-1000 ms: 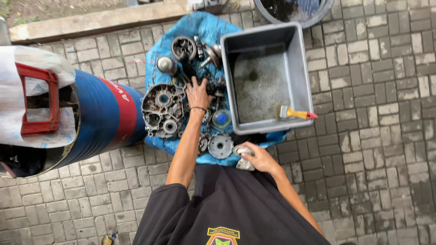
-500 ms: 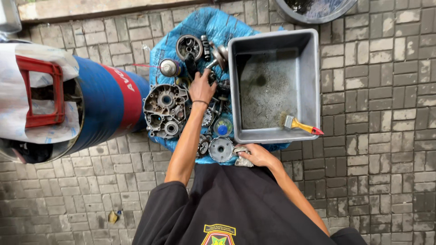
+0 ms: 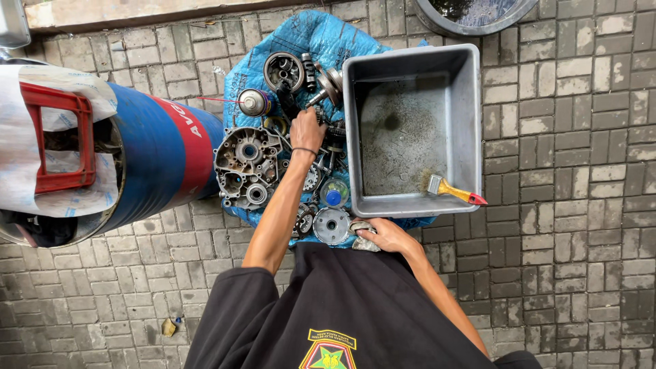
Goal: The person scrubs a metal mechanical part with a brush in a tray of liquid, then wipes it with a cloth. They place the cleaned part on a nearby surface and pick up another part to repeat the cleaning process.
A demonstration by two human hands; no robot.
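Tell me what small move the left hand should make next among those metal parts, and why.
Probably close the fingers on one part and lift it. The left hand lies on the metal parts on the blue sheet, while the right hand holds a rag.

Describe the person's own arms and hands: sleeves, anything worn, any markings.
Both arms are bare from the upper arm down, coming out of the short sleeves of a black shirt. The left hand has a thin dark band around the wrist. The right hand wears no glove, and no ring or watch can be made out. The shirt bears a yellow-edged emblem at the bottom of the picture.
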